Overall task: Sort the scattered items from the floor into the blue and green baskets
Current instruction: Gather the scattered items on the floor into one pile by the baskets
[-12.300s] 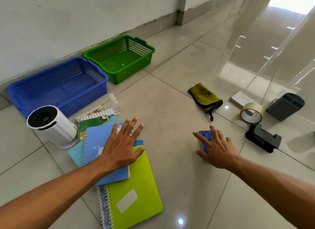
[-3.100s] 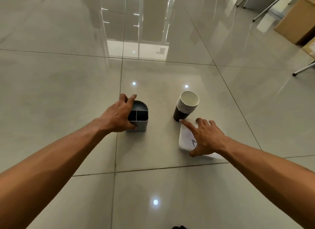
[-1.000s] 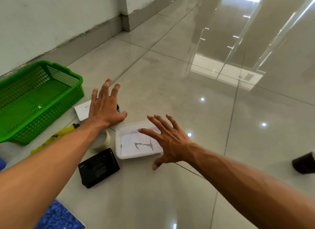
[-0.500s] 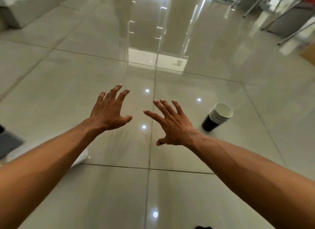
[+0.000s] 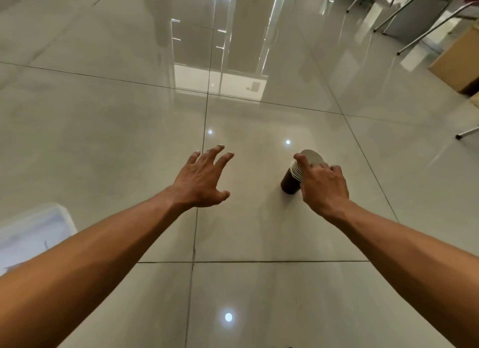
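The stack of paper cups point(image 5: 298, 175), upright on the tiled floor point(image 5: 103, 140), was being closed on near its rims by the right hand point(image 5: 324, 187), while the left hand point(image 5: 201, 182) hung spread and empty; being light and crushable, the stack was judged best gripped gently around its sides.

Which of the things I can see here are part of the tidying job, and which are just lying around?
Part of the job:
- stack of paper cups, right hand closing on it
- white tray, lower left
- left hand, open, holding nothing

Just around:
- cardboard box
- metal chair legs
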`<state>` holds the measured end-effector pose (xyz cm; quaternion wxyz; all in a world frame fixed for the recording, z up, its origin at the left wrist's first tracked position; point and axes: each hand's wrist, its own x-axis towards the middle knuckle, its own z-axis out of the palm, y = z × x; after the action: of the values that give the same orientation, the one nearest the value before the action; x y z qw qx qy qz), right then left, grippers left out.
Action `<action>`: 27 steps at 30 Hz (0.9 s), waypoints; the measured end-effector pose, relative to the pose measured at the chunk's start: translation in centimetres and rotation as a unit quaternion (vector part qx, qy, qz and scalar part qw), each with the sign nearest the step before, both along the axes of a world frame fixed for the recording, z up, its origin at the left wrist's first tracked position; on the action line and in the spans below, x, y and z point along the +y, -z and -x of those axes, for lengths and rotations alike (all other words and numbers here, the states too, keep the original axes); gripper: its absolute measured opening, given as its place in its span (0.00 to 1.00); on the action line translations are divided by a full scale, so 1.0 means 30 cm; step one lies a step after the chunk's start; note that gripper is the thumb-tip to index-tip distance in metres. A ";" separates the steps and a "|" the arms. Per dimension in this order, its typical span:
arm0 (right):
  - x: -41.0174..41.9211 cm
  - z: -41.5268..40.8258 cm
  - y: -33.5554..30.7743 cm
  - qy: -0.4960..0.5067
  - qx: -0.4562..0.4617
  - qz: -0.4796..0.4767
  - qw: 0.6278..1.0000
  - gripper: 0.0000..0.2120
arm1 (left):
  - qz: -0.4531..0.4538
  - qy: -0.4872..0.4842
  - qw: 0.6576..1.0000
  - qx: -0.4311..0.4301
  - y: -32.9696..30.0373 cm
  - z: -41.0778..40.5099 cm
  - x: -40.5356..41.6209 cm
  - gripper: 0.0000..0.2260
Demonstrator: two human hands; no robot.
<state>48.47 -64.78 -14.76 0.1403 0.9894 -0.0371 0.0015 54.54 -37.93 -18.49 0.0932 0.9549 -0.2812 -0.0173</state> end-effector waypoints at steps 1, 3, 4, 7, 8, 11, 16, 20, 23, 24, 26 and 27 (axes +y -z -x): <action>0.007 -0.004 0.001 -0.012 0.003 -0.003 1.000 0.34 | -0.010 -0.003 1.000 0.002 0.000 0.002 0.019 0.43; 0.031 -0.013 0.002 -0.046 -0.001 0.013 0.999 0.32 | -0.035 -0.017 0.999 0.004 -0.002 0.008 0.066 0.43; 0.049 -0.019 0.001 -0.070 -0.008 0.020 0.997 0.31 | -0.048 -0.028 0.998 0.005 -0.005 0.011 0.094 0.43; 0.140 -0.038 -0.001 -0.152 -0.037 0.035 0.987 0.27 | -0.079 -0.070 0.994 0.013 -0.008 0.029 0.181 0.42; 0.187 -0.045 -0.002 -0.180 -0.049 0.026 0.982 0.26 | -0.090 -0.082 0.992 0.015 -0.010 0.039 0.215 0.42; 0.359 -0.068 -0.011 -0.266 -0.082 -0.019 0.960 0.23 | -0.128 -0.100 0.987 0.000 -0.017 0.085 0.332 0.42; 0.690 -0.109 -0.035 -0.384 -0.111 -0.045 0.915 0.25 | -0.161 -0.176 0.971 -0.025 -0.038 0.175 0.574 0.39; 0.947 -0.123 -0.059 -0.449 -0.124 -0.104 0.879 0.24 | -0.162 -0.277 0.946 -0.039 -0.058 0.266 0.776 0.34; 1.122 -0.134 -0.057 -0.475 -0.118 -0.153 0.859 0.24 | -0.164 -0.336 0.927 -0.046 -0.076 0.349 0.925 0.31; 1.176 -0.135 -0.050 -0.481 -0.112 -0.169 0.853 0.23 | -0.167 -0.351 0.920 -0.044 -0.080 0.380 0.974 0.31; 1.268 -0.133 -0.037 -0.494 -0.095 -0.196 0.842 0.25 | -0.174 -0.379 0.908 -0.034 -0.084 0.443 1.057 0.33; 1.309 -0.128 -0.031 -0.505 -0.086 -0.202 0.835 0.27 | -0.180 -0.390 0.903 -0.029 -0.088 0.476 1.092 0.33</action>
<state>52.31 -25.50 -13.82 -0.0869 0.8730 0.4559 0.1496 40.26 -5.16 -15.84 -0.0890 0.9889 0.1191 -0.0017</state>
